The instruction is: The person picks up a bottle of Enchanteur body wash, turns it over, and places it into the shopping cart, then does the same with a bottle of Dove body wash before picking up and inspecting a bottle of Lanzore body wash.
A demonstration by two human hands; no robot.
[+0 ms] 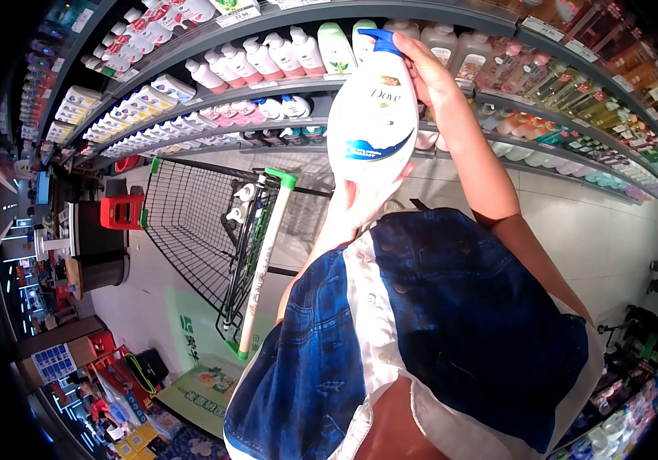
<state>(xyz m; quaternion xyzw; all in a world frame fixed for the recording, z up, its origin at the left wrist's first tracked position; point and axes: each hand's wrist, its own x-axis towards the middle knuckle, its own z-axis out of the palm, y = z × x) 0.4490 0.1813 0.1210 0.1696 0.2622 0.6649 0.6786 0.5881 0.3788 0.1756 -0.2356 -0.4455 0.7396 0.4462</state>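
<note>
A large white Dove pump bottle (373,115) with a blue pump top is held up in front of the shelves. My left hand (356,205) supports it from underneath, fingers wrapped around its base. My right hand (424,73) grips the bottle's upper side, near the pump. Both arms rise from a blue denim garment at the lower middle of the view.
Shelves (283,88) packed with white, pink and green bottles curve across the top. A black wire shopping cart (206,230) with a green-ended handle stands to the left, holding white bottles. A red stool (122,211) and a display stand sit further left. Pale floor tiles lie to the right.
</note>
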